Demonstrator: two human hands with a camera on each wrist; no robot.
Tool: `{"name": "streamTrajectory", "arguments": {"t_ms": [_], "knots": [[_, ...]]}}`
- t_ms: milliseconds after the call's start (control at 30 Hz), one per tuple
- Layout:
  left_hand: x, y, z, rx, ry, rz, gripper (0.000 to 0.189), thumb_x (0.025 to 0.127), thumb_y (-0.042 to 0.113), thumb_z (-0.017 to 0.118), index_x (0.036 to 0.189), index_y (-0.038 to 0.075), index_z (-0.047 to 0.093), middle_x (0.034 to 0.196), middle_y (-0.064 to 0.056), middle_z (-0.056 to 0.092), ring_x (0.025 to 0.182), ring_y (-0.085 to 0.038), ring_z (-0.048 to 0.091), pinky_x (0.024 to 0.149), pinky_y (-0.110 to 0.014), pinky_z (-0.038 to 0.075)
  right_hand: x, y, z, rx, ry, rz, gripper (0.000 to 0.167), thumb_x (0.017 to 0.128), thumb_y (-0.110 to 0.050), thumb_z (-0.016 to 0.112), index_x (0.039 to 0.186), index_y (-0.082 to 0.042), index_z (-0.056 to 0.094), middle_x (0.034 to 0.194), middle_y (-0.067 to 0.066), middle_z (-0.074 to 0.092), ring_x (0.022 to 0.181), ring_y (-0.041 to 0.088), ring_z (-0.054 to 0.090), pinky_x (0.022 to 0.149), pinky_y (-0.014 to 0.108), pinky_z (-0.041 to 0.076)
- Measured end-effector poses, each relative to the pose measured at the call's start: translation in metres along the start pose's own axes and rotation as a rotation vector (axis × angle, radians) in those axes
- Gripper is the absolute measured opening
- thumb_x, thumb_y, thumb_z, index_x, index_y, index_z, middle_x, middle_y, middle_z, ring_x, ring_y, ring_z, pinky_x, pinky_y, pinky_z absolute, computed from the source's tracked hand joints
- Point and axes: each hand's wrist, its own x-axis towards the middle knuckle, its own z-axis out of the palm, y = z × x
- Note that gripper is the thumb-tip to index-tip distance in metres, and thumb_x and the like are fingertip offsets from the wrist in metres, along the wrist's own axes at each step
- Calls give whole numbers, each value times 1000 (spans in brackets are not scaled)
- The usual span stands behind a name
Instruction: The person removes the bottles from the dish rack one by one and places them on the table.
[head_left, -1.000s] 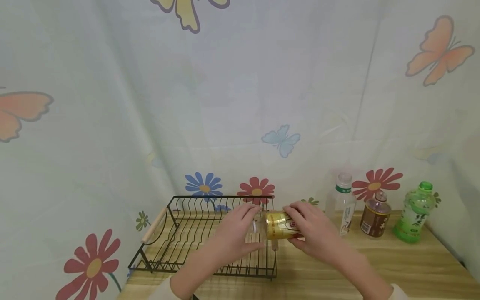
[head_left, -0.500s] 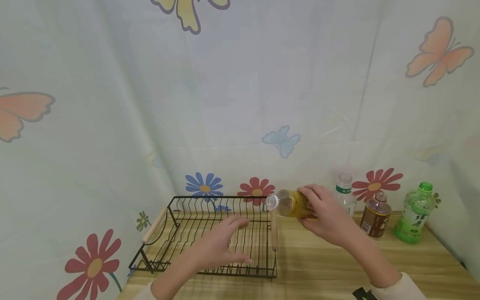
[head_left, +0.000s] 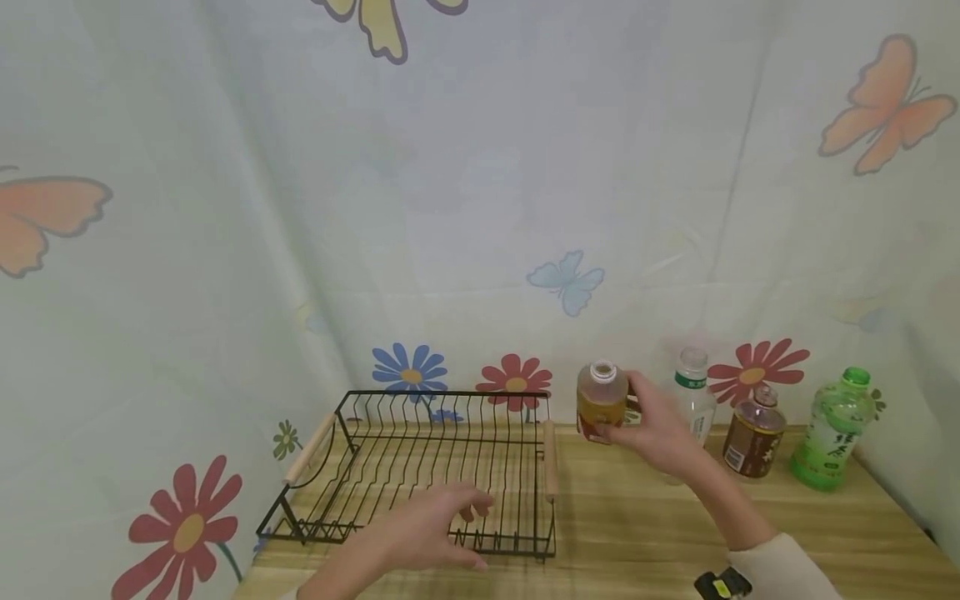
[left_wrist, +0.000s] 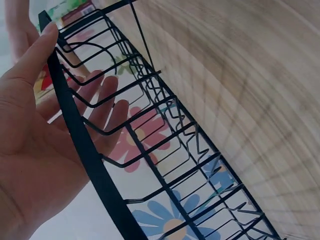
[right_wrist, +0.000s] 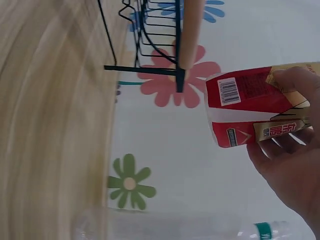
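Note:
My right hand point(head_left: 660, 429) grips a small plastic bottle point(head_left: 602, 404) with a gold and red label and an uncapped white mouth. It is held nearly upright above the table, just right of the rack's wooden handle. In the right wrist view, the bottle's red lower part point(right_wrist: 240, 107) with a barcode shows, with fingers and thumb round the gold part. The left hand point(head_left: 420, 529) hovers over the front of the black wire dish rack point(head_left: 442, 396), fingers loosely bent and holding nothing. In the left wrist view, the rack's wires cross in front of its fingers point(left_wrist: 102, 100).
Right of the held bottle, a clear bottle point(head_left: 699, 408) with a green neck band, a brown-labelled bottle point(head_left: 753, 437) and a green bottle point(head_left: 832, 433) stand on the wooden table point(head_left: 645, 542). A patterned curtain point(head_left: 450, 208) hangs close behind.
The left hand has let go of the bottle and drawn back down and left. My right hand has carried the bottle up and right, turning it from sideways to nearly upright.

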Motion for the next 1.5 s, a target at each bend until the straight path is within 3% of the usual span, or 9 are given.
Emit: {"name": "streamTrajectory", "arguments": {"t_ms": [167, 400, 667, 1267, 1500], "knots": [[-1, -7, 2, -34, -3, 10, 54, 86, 61, 81, 129, 29, 70, 115, 18, 68, 98, 0, 64, 84, -26, 57, 2, 18, 12, 51, -5, 85, 74, 91, -8, 84, 151, -4, 40, 145, 20, 55, 138, 45, 50, 110, 70, 42], [-3, -19, 9, -281, -4, 71, 31, 92, 41, 84, 116, 23, 75, 106, 17, 71, 87, -2, 70, 74, -24, 59, 2, 40, 26, 46, -17, 177, 73, 95, -13, 81, 152, 1, 38, 149, 26, 51, 139, 50, 49, 111, 67, 43], [-3, -24, 13, -397, -11, 73, 18, 94, 34, 82, 109, 26, 77, 103, 13, 74, 88, -8, 73, 74, -26, 60, 2, 58, 40, 55, -80, 309, 79, 100, -21, 77, 160, -1, 30, 157, 30, 44, 142, 56, 45, 111, 67, 44], [1, -29, 19, -414, -4, 85, 15, 93, 30, 83, 106, 24, 78, 101, 7, 75, 86, -7, 73, 75, -26, 61, -6, 84, 46, 35, -134, 430, 90, 101, -24, 75, 165, 0, 17, 164, 34, 32, 147, 57, 37, 115, 69, 37], [-1, -26, 19, -424, 1, 81, 16, 93, 32, 83, 106, 24, 79, 102, 4, 76, 86, -7, 73, 75, -25, 61, -9, 84, 47, 72, -118, 451, 87, 98, -21, 78, 163, -1, 24, 162, 33, 35, 145, 57, 40, 113, 69, 39]]}}
